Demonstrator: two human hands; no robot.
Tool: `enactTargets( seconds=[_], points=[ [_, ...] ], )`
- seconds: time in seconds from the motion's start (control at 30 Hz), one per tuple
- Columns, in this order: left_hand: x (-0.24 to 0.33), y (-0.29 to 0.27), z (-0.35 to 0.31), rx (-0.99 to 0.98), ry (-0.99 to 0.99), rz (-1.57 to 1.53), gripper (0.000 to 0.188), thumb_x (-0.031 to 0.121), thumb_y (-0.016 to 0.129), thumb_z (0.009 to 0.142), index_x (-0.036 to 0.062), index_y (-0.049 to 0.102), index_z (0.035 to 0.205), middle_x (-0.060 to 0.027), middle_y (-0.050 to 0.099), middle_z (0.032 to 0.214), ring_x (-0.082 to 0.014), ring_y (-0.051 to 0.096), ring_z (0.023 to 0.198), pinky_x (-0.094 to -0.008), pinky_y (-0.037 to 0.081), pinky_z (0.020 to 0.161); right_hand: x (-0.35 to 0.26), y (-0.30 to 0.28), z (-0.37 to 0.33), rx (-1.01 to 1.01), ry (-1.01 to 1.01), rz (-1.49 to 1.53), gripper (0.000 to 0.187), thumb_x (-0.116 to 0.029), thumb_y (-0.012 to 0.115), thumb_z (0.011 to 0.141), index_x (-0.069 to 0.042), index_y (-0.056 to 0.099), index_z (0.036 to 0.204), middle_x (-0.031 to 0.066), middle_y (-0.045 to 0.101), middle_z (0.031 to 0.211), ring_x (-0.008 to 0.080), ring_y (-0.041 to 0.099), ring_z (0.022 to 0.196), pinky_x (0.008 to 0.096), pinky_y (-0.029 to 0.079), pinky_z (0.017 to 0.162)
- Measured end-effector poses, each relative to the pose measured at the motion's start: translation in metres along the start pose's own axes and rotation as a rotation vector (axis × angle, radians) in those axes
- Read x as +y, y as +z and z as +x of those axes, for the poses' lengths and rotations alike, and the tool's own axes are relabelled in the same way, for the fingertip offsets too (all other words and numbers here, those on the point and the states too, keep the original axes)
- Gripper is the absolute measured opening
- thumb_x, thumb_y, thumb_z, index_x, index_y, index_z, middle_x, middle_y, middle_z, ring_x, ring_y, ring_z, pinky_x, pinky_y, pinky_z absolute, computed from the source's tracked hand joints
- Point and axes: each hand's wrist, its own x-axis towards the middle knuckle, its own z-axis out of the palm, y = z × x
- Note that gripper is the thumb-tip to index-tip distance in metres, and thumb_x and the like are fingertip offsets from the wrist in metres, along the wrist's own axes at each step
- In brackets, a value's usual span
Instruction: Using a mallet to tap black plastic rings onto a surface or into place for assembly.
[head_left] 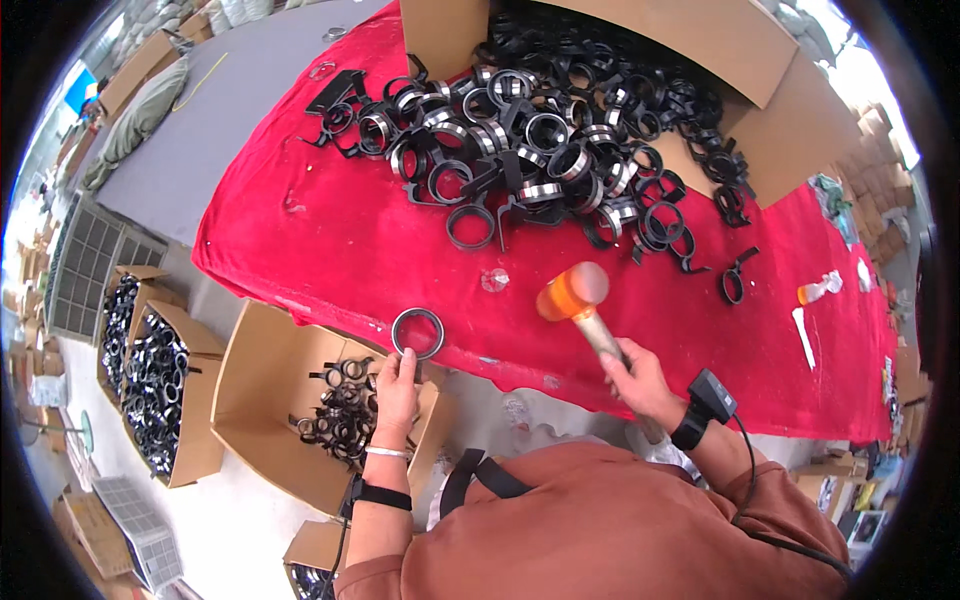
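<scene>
My left hand (396, 392) is at the near edge of the red-covered table, its thumb and fingers closed on the lower rim of a black and silver ring (396, 324). That ring lies on or just over the cloth; I cannot tell which. To the right, my right hand (645, 383) is wrapped round the pale handle of a mallet (572, 293). Its orange head is raised above the cloth, with a pale striking face. Beyond both hands spreads a heap of black clamp-like holders (470, 227), many with silver rings in them.
An open cardboard box (815, 140) spills the heap at the back. Below the table's left edge, a carton (262, 345) holds more black parts, and further cartons (200, 440) stand farther left. A single holder (733, 288) and a white stick-like tool (804, 338) lie at right.
</scene>
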Motion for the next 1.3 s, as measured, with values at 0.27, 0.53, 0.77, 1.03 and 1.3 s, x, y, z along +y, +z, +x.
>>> enactTargets(
  seconds=[0.27, 0.53, 0.77, 1.03, 1.3],
  points=[
    [-0.009, -0.004, 0.022, -0.110, -0.016, -0.091, 0.034, 0.035, 0.045, 0.096, 0.0034, 0.057, 0.090, -0.0055, 0.062, 0.073, -0.0134, 0.054, 0.062, -0.0273, 0.042, 0.058, -0.030, 0.079, -0.028, -0.100, 0.047, -0.056, 0.032, -0.029, 0.056, 0.090, -0.002, 0.056, 0.107, 0.0067, 0.058, 0.069, 0.0132, 0.055, 0.057, 0.0313, 0.046, 0.052],
    [0.015, -0.010, 0.016, -0.234, -0.107, -0.176, 0.034, 0.036, 0.049, 0.094, 0.0043, 0.056, 0.085, -0.0065, 0.063, 0.070, -0.0140, 0.058, 0.062, -0.0286, 0.045, 0.064, -0.055, 0.111, -0.051, 0.012, -0.208, -0.176, 0.038, -0.020, 0.059, 0.088, 0.000, 0.050, 0.119, 0.0168, 0.061, 0.082, 0.0243, 0.061, 0.073, 0.0386, 0.048, 0.068],
    [0.015, -0.007, 0.018, -0.176, -0.121, -0.187, 0.031, 0.035, 0.050, 0.094, 0.0059, 0.056, 0.085, -0.0046, 0.061, 0.071, -0.0138, 0.057, 0.063, -0.0278, 0.045, 0.066, -0.067, 0.119, -0.044, 0.053, -0.483, -0.183, 0.053, -0.013, 0.058, 0.088, -0.006, 0.039, 0.136, 0.0197, 0.061, 0.090, 0.0266, 0.063, 0.081, 0.0371, 0.048, 0.073],
    [0.006, -0.008, 0.016, -0.147, -0.176, -0.306, 0.028, 0.035, 0.056, 0.091, 0.0077, 0.056, 0.086, -0.0027, 0.059, 0.071, -0.0133, 0.058, 0.062, -0.0265, 0.047, 0.060, -0.049, 0.107, -0.032, -0.089, -0.423, -0.260, 0.050, -0.010, 0.055, 0.088, -0.004, 0.038, 0.135, 0.0232, 0.059, 0.111, 0.0248, 0.062, 0.101, 0.0314, 0.047, 0.086],
    [0.007, 0.000, 0.014, -0.075, -0.209, -0.389, 0.024, 0.035, 0.058, 0.089, 0.0123, 0.054, 0.082, 0.0002, 0.058, 0.066, -0.0093, 0.056, 0.056, -0.0222, 0.040, 0.047, -0.106, 0.142, 0.039, 0.046, -0.890, -0.204, 0.048, -0.011, 0.054, 0.089, -0.003, 0.039, 0.135, 0.0245, 0.060, 0.105, 0.0301, 0.065, 0.091, 0.0380, 0.050, 0.078]
  ],
)
